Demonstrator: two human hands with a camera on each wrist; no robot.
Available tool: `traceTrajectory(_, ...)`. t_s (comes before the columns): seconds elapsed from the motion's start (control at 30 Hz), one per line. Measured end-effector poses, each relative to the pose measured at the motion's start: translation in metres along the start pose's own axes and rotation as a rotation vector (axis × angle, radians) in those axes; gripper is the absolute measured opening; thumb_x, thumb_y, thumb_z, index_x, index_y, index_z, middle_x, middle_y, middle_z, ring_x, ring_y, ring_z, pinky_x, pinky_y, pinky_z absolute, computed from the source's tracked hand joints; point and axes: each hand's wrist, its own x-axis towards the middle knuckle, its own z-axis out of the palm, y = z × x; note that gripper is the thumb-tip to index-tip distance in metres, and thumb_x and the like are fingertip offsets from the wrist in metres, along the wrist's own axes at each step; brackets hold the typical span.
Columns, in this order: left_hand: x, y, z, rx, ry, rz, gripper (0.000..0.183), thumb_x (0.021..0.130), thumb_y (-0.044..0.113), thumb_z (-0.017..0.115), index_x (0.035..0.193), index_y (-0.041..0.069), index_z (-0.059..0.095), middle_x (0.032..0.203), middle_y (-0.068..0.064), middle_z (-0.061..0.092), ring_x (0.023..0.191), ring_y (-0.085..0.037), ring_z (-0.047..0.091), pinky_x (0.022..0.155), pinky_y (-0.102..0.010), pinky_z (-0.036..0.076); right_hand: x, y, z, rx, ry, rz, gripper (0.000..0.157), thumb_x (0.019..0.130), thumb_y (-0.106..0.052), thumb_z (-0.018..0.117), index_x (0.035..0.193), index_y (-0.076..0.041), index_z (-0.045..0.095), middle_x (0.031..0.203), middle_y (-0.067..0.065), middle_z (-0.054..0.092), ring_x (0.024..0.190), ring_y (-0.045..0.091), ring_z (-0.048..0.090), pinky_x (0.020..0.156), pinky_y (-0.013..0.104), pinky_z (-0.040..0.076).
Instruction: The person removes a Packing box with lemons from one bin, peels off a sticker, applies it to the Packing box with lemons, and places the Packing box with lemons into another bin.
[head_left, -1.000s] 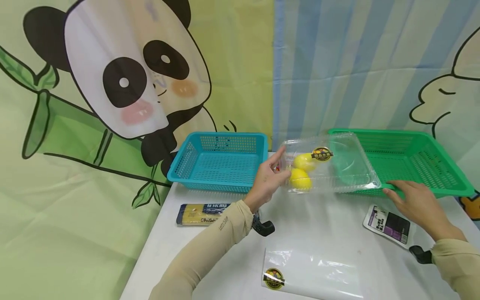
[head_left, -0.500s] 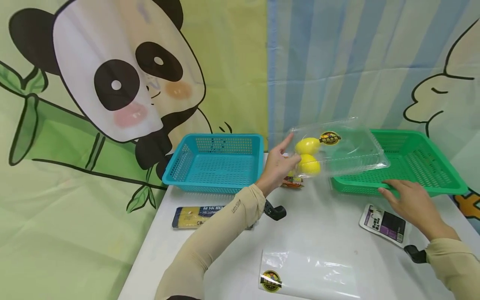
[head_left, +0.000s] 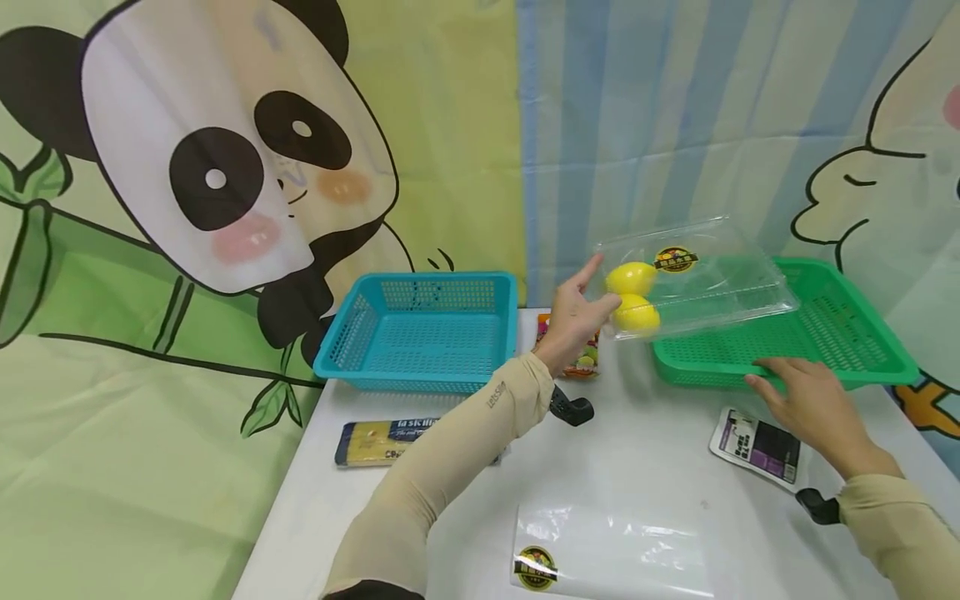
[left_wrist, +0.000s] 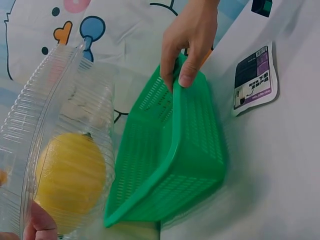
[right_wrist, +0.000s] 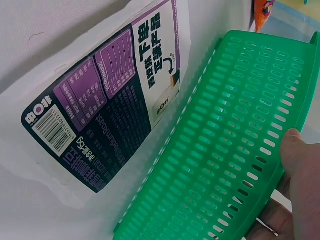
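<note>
My left hand [head_left: 573,321] pinches one end of a clear plastic clamshell box [head_left: 727,279], held tilted in the air. Inside, two lemons [head_left: 636,314] lie together at the end by the hand; one lemon [left_wrist: 72,177] fills much of the box in the left wrist view. The box's far end overlaps the green basket [head_left: 708,372] in the head view. My right hand [head_left: 821,408] grips that basket's front rim, thumb outside and fingers over the edge. Just below this hand, a dark and purple pouch [head_left: 759,450] lies on the table.
A blue basket [head_left: 420,342] stands at the back left. In front of it lies a spaghetti packet [head_left: 375,442], partly behind my left forearm. A colourful packet [head_left: 585,358] sits behind the left wrist. Near the front edge is a clear plastic sheet [head_left: 622,550] with a round label.
My left hand has lifted the clamshell box with the lemons and carried it rightward and back. The colourful packet behind it now shows more. The right hand keeps its grip on the basket rim.
</note>
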Motion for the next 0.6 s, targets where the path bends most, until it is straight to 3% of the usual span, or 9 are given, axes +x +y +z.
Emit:
traceTrajectory(0.33,0.015,-0.007,0.035,0.004,0.025,-0.015,0.080,0.084,-0.008,0.064,0.151,0.032,0.048,0.159,0.010,0.041,0.041,-0.009,0.027,0.040,-0.020,0.030,0.000,-0.001,0.002,-0.022,0.032,-0.016,0.038,0.097,-0.022,0.068,0.121,0.007,0.064,0.119,0.035,0.063,0.112,0.056,0.053,0.099,0.071,0.034)
traceTrajectory(0.6,0.025,-0.012,0.064,0.090,0.045,-0.024,0.081,0.082,-0.008,0.067,0.151,0.030,0.048,0.157,0.012,0.043,0.041,-0.007,0.027,0.039,-0.018,0.032,-0.001,-0.001,0.001,-0.026,0.065,-0.033,0.036,0.095,-0.020,0.070,0.119,0.007,0.066,0.115,0.034,0.066,0.110,0.055,0.056,0.099,0.071,0.035)
